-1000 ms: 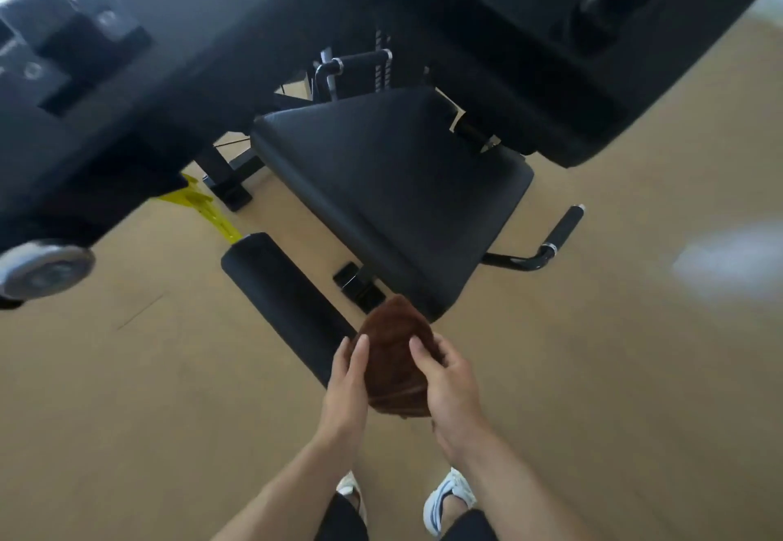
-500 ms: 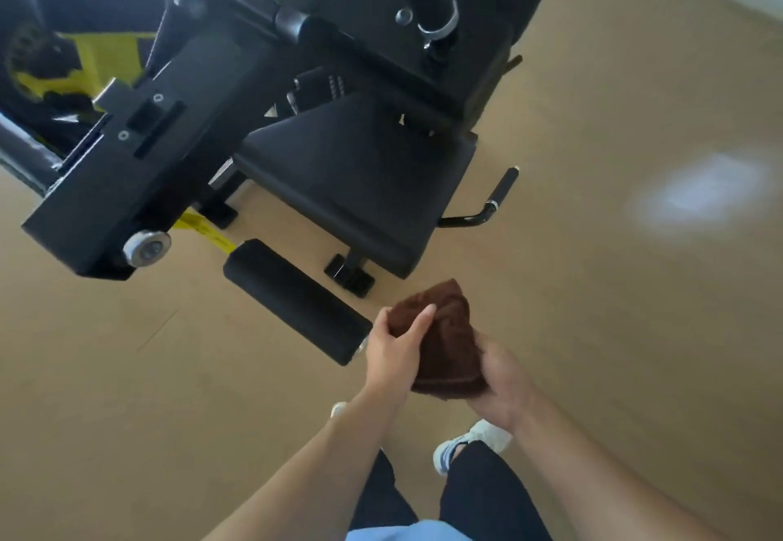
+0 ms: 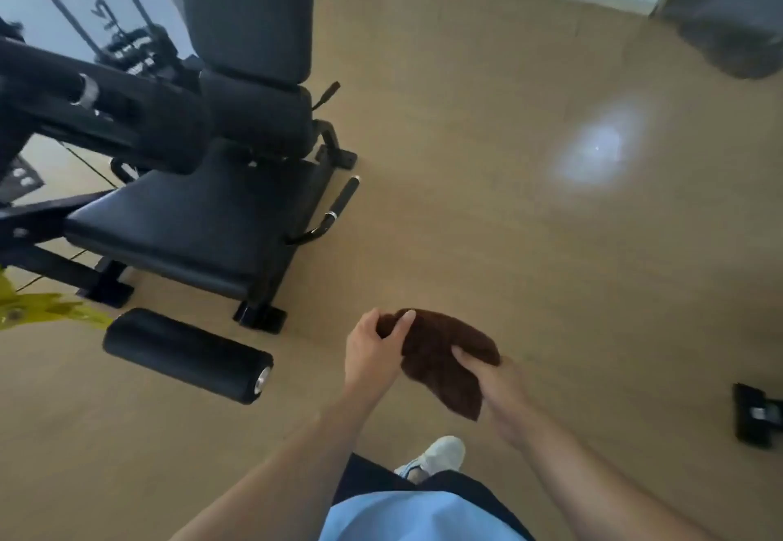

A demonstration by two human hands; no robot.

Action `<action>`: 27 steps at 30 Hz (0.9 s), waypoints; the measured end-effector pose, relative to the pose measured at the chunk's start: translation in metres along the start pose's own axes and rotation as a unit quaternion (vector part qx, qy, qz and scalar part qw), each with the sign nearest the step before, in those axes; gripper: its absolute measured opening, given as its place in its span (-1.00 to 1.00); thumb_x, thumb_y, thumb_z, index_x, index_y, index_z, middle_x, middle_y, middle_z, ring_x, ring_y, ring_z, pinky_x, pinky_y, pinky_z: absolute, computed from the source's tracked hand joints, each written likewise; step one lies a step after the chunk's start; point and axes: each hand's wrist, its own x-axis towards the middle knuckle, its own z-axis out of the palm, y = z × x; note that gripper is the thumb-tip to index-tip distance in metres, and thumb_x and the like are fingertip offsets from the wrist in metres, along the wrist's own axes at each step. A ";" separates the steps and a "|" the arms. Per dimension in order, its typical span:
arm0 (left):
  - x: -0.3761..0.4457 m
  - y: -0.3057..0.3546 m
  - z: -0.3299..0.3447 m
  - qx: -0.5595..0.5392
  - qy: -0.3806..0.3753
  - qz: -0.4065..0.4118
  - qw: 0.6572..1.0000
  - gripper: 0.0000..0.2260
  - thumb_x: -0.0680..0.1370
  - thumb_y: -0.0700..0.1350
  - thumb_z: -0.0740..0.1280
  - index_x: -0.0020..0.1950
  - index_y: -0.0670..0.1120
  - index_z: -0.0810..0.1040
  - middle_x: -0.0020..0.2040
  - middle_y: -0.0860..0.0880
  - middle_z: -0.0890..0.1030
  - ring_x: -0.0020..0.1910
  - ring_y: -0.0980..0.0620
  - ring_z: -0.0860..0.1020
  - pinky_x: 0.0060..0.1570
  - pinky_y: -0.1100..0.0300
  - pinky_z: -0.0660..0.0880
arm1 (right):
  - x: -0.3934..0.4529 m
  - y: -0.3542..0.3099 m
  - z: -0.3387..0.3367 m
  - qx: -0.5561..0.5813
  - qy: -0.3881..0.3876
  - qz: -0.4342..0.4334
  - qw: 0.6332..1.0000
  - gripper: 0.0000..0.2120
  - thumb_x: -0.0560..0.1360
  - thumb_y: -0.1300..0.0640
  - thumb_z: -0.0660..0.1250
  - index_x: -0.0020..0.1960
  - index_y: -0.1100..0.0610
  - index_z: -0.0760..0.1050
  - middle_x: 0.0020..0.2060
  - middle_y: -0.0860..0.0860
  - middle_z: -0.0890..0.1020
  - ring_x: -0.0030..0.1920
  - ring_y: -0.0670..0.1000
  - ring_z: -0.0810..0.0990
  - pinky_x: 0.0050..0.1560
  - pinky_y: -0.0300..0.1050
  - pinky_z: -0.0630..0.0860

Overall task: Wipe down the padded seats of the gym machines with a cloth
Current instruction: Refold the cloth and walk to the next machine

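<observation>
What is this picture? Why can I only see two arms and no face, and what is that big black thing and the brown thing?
The camera sits on a person's head and looks down, so you see what they see: their own arms, a bit of light blue shirt, dark trousers and one white shoe on the tan floor.

The big black thing is a gym machine. It has a padded seat to sit on, a tall back pad behind it, a round roller pad in front for the legs, and a handle at the side.

The brown thing is a cloth. The left hand and the right hand both hold it, in the air above the floor, not touching the machine. It is for wiping the seat.
</observation>
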 end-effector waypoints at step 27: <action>0.190 0.267 0.343 0.185 -0.371 0.002 0.910 -0.72 0.48 0.09 0.49 -0.03 -0.11 0.60 -0.14 -0.06 0.71 -0.16 0.01 0.67 -0.19 0.16 0.57 | 0.202 -0.204 -0.364 0.094 0.337 0.011 0.937 -0.80 0.40 0.10 0.58 -0.19 -0.01 0.55 -0.25 -0.03 0.65 -0.24 -0.07 0.63 -0.25 -0.12 0.56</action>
